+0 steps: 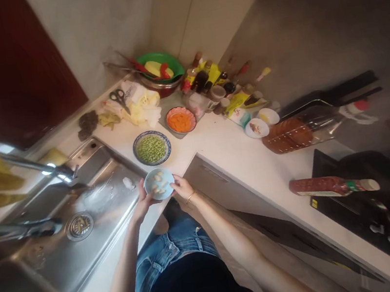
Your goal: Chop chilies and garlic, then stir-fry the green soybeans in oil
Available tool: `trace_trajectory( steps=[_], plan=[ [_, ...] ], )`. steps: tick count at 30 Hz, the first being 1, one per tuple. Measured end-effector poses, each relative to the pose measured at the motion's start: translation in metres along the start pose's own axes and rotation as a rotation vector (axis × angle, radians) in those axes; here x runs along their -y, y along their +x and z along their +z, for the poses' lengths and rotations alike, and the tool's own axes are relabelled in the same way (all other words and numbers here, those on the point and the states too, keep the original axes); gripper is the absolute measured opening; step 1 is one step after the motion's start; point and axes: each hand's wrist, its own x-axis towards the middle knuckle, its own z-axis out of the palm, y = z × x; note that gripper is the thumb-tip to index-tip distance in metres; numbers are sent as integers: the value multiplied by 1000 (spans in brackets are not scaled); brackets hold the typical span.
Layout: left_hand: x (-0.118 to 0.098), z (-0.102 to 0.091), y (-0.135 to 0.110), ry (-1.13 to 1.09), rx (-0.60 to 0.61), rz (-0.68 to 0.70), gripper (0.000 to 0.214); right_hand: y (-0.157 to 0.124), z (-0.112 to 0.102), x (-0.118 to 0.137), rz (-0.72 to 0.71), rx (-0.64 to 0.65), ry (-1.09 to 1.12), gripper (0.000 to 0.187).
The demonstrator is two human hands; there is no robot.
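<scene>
Both my hands hold a small pale blue bowl with several pale peeled cloves in it, at the edge between the sink and the counter. My left hand grips the bowl's left rim, fingers curled round it. My right hand, with a thin bangle on the wrist, grips the right rim. Just beyond the bowl stands a blue-rimmed plate of green beans, and further back an orange bowl of chopped carrot.
A steel sink with a drain and tap lies at left. Scissors, a green bowl, sauce bottles, two small white dishes, an oil bottle crowd the corner. A black hob with a pan and a bottle at right.
</scene>
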Motion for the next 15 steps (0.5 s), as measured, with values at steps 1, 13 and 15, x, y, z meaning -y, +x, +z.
trace_trajectory(
  steps=[1, 13, 15],
  plan=[
    [-1, 17, 12, -7, 1, -31, 87, 5, -22, 1, 1, -75, 43, 38],
    [6, 87, 62, -68, -268, 112, 60, 137, -258, 39, -70, -787, 89, 2],
    [7, 84, 55, -97, -358, 106, 58, 159, -265, 37, -110, -761, 13, 8]
  ],
)
